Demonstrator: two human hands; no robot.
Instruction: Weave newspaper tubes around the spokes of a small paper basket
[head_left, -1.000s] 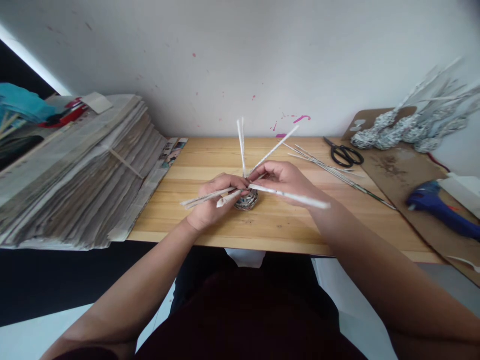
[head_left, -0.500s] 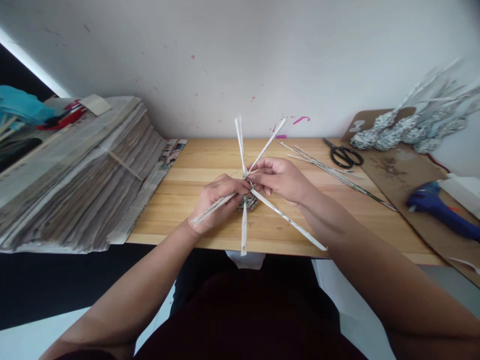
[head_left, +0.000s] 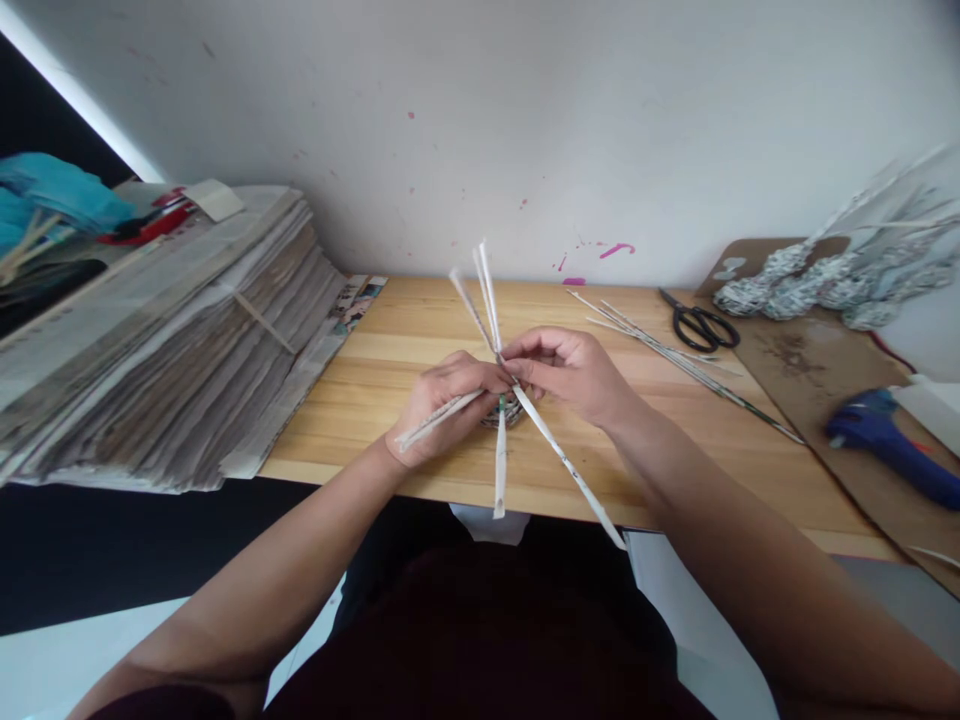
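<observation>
Now: woven newspaper piece [head_left: 513, 412] ctr of frame, on or just above bench [head_left: 420, 310], partly hidden by L hand [head_left: 442, 400]. L hand closed on it, thumb + fingers at its top. R hand [head_left: 577, 375] pinching at base of the rolled tubes, fingertips close to L's; which tube it grips, can't tell.

Change: leaning tube [head_left: 469, 305] has swung from R of upright pair [head_left: 491, 295] to L of it. Means upper R side of the piece has no tube sticking up; ends bunch toward top ctr. Green-marked tube [head_left: 501, 460] points down-frame; long tube [head_left: 559, 450] slants to lower R, past bench edge; tube pair [head_left: 439, 420] lies across back of L hand.

Around: loose tubes [head_left: 679, 358] R of ctr, near black-handled scissors [head_left: 709, 330]. More woven newspaper pieces [head_left: 802, 285] w/ long ends, upper R. Blue glue gun [head_left: 892, 440] on cardboard [head_left: 802, 365], far R. Tied newspaper stack [head_left: 232, 340], L side of frame.
</observation>
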